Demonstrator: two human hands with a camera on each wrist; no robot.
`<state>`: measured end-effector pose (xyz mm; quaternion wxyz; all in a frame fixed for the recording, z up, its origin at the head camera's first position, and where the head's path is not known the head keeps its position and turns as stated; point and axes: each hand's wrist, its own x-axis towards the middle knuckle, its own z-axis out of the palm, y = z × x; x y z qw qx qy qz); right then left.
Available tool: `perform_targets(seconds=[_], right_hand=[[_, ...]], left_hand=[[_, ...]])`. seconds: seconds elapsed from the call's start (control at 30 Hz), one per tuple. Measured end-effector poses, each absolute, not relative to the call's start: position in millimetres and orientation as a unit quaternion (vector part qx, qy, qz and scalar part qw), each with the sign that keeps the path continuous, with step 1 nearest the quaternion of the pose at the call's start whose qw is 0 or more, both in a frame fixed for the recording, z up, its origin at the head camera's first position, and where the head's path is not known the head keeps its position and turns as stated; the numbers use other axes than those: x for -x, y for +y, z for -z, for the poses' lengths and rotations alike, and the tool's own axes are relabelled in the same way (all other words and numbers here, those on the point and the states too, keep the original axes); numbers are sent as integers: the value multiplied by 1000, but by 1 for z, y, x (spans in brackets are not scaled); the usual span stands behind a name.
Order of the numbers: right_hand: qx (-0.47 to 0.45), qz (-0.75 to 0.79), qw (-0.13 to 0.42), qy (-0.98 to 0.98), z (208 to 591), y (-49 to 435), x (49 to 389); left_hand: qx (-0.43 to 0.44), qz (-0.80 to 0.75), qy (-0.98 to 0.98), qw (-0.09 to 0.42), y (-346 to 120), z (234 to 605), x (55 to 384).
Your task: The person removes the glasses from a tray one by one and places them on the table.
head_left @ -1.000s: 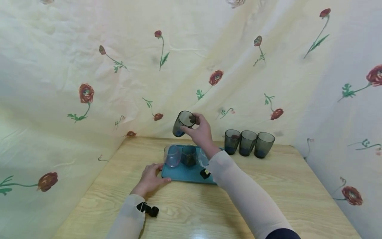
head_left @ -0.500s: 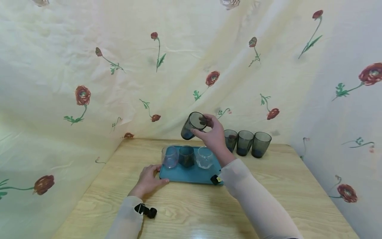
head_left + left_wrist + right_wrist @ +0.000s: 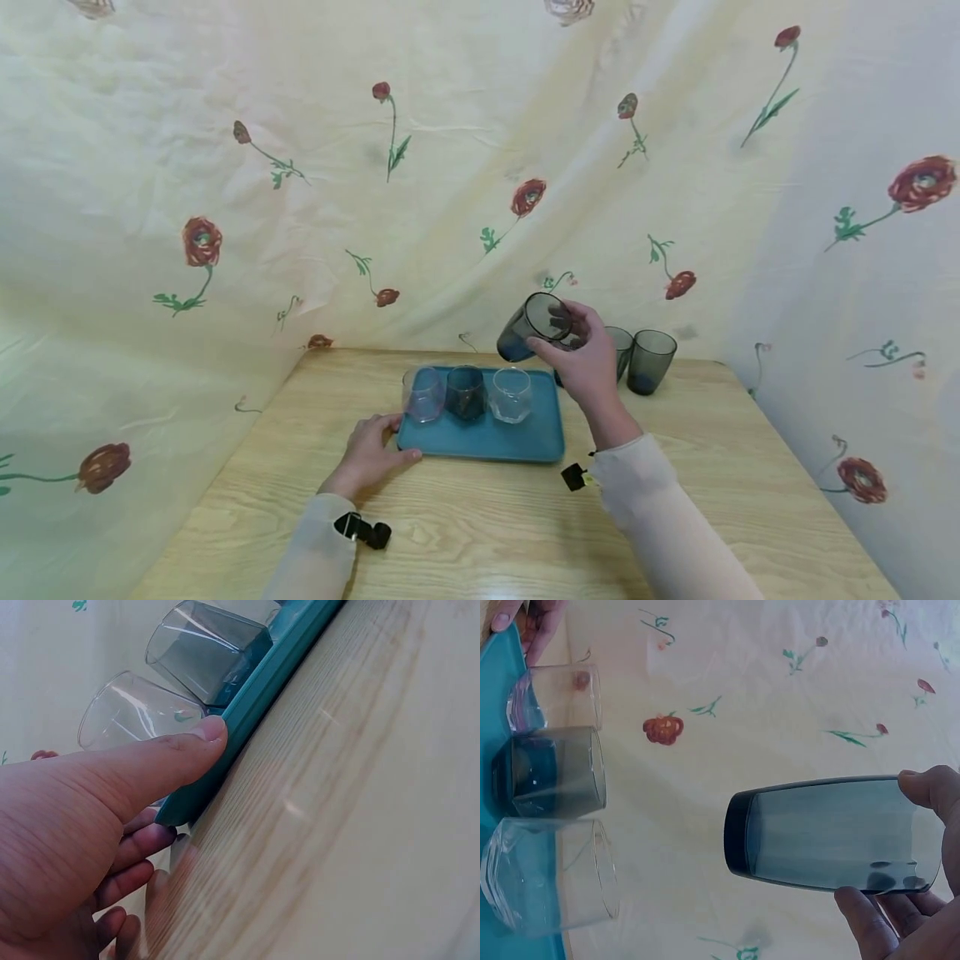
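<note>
My right hand (image 3: 588, 358) holds a smoky grey drinking glass (image 3: 522, 332) near its rim, between thumb and fingers. The glass is tilted in the air above the right part of a blue tray (image 3: 480, 443). In the right wrist view its thick dark base (image 3: 738, 834) points toward the tray's side. With thumb and fingers around the tray's left front corner, my left hand (image 3: 367, 457) grips the tray. Three short glasses stand in a row on it: a pinkish clear one (image 3: 423, 398), a dark one (image 3: 467, 396) and a clear one (image 3: 512, 398).
At the back right of the wooden table (image 3: 465, 525), more tall smoky glasses (image 3: 651, 362) stand in a row, partly hidden behind my right hand. A flower-printed cloth (image 3: 435, 167) hangs behind the table and along its sides.
My right hand has carried the smoky glass to the right and slightly down, toward the standing smoky glasses, uncovering the tray's right side. The left hand stays at the tray's corner.
</note>
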<state>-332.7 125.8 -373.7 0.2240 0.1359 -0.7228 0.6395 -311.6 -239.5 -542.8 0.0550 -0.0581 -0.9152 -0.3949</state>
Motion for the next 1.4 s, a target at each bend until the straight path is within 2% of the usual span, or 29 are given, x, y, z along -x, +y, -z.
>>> perform_targets(seconds=[0.43, 0.97, 1.4], right_hand=[[-49, -628, 262, -731, 383, 179, 331], [31, -643, 323, -694, 372, 235, 338], [104, -643, 321, -687, 370, 274, 342]], left_hand=[[60, 392, -916, 61, -241, 546, 314], [53, 383, -920, 58, -239, 546, 314], [59, 375, -923, 67, -239, 544, 313]])
